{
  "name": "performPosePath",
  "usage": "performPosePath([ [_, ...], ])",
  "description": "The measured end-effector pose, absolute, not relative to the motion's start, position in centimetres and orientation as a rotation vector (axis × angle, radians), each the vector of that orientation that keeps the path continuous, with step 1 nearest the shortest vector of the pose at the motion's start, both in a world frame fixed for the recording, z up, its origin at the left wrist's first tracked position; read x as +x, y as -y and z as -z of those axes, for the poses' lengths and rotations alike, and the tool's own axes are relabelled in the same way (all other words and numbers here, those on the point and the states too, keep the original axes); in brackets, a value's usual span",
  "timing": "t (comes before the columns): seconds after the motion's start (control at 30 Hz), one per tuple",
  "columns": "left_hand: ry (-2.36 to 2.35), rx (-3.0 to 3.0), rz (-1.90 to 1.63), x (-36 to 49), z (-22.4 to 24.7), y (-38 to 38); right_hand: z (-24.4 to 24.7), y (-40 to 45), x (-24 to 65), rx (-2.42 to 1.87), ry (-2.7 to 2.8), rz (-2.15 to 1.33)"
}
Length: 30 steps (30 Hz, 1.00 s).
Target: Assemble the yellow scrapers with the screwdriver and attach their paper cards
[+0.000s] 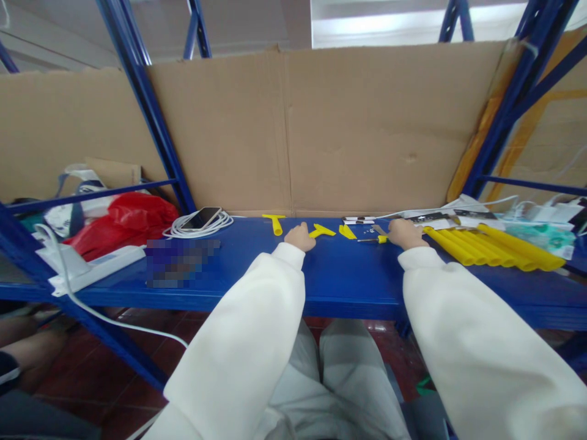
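My left hand [300, 236] rests over the blue shelf with its fingers curled closed at the stem of a yellow T-shaped plastic piece [323, 230]. A second yellow T-shaped piece [276, 225] lies to the left of that hand. Between my hands is a small yellow wedge-like piece [347, 231]. My right hand [406, 234] is closed, and a flat grey blade-like tool [380, 230] sticks out from its left side. Just beneath that tool lies a screwdriver with a yellow handle [382, 239], its thin shaft pointing left. My fingers hide the gripped ends.
Several yellow tubes [486, 247] lie in a row right of my right hand. White-and-black marker-like sticks [359, 220] are at the back. Left are a phone [202, 218] on a coiled white cable, a power strip [107, 267] and a red bag [132, 220]. Cardboard [367, 128] walls the back.
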<state>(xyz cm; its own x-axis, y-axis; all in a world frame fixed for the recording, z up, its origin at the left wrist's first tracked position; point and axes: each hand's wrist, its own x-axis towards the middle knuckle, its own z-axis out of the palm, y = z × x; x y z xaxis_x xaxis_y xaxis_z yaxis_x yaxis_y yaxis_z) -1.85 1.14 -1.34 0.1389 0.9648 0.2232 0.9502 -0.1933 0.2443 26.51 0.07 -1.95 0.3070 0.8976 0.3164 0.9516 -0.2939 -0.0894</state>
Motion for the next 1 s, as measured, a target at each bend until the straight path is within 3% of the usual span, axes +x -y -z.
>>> performPosePath([
  [0.3, -1.826, 2.577, -0.399, -1.3, 2.2, -1.6, 0.6, 0.3, 20.3, -2.224, 2.001, 0.140],
  [1.0, -1.642, 2.551, -0.535, -1.4, 2.2, -2.3, 1.6, -2.0, 19.8, -2.270, 1.811, -0.046],
])
